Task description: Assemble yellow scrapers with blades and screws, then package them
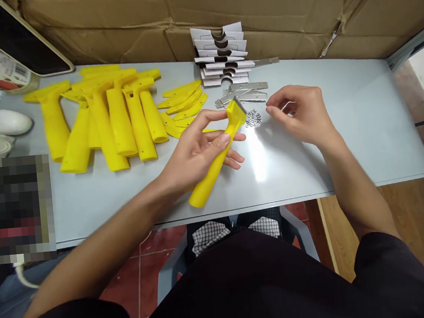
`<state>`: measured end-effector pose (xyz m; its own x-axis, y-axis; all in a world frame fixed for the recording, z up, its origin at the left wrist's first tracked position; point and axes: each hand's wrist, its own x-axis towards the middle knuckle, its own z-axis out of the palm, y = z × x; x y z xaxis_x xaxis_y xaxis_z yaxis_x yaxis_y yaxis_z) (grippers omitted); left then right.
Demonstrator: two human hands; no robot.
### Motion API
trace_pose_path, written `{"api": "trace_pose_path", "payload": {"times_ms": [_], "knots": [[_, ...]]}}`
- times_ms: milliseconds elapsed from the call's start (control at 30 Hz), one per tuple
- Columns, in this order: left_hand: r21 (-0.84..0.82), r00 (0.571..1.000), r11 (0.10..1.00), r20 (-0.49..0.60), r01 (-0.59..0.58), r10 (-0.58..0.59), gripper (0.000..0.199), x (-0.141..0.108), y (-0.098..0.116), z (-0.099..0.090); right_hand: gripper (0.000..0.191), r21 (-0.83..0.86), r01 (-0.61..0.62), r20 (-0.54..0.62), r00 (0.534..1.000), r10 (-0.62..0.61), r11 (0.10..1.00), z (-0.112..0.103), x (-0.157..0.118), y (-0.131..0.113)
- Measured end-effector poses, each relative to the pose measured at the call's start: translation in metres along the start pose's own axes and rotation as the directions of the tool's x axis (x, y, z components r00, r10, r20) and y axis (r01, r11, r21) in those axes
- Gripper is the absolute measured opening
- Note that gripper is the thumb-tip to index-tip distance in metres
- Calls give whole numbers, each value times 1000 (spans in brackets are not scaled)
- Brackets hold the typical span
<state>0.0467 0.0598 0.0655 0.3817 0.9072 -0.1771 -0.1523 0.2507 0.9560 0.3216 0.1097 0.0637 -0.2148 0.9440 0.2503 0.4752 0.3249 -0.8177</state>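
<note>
My left hand [206, 149] is wrapped round a yellow scraper handle [213, 173], which tilts with its head up and to the right. A dark metal blade [239, 105] sits at that head. Just right of the head, a small pile of metal nuts and screws [253, 118] lies on the table. My right hand [299, 114] is to the right of the pile, thumb and forefinger pinched together. A thin metal piece [288, 106] shows between its fingers, its full shape hidden. Flat metal blades [245, 93] lie behind the pile.
Yellow handles [121, 120] are heaped at the left of the table [371, 115], with flat yellow pieces [186, 99] beside them. White folded cards [221, 54] stand at the back against cardboard [277, 19]. A white mouse [7, 122] and a screen [19, 35] are far left.
</note>
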Motion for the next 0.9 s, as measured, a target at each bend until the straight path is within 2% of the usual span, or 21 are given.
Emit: {"api": "trace_pose_path", "payload": {"times_ms": [100, 167, 267, 533, 733, 900], "knots": [[-124, 998, 990, 18, 60, -59, 52, 2, -3, 1, 4, -236, 82, 113, 992, -57, 968, 1, 2, 14], [-183, 996, 979, 34, 90, -85, 52, 3, -8, 3, 12, -300, 96, 151, 987, -52, 949, 5, 2, 19], [-242, 990, 960, 56, 143, -133, 47, 2, -15, 8, 19, -358, 105, 149, 987, -54, 928, 12, 1, 22], [-329, 964, 907, 130, 264, -233, 36, -2, -26, 19, 20, -370, 128, 154, 985, -75, 920, 14, 3, 26], [-319, 963, 911, 146, 261, -225, 35, 1, -33, 16, 20, -402, 130, 167, 984, -67, 906, 18, 2, 29], [-322, 960, 906, 143, 275, -241, 32, 2, -33, 16, 13, -353, 103, 87, 993, -77, 930, 11, 3, 23]]}}
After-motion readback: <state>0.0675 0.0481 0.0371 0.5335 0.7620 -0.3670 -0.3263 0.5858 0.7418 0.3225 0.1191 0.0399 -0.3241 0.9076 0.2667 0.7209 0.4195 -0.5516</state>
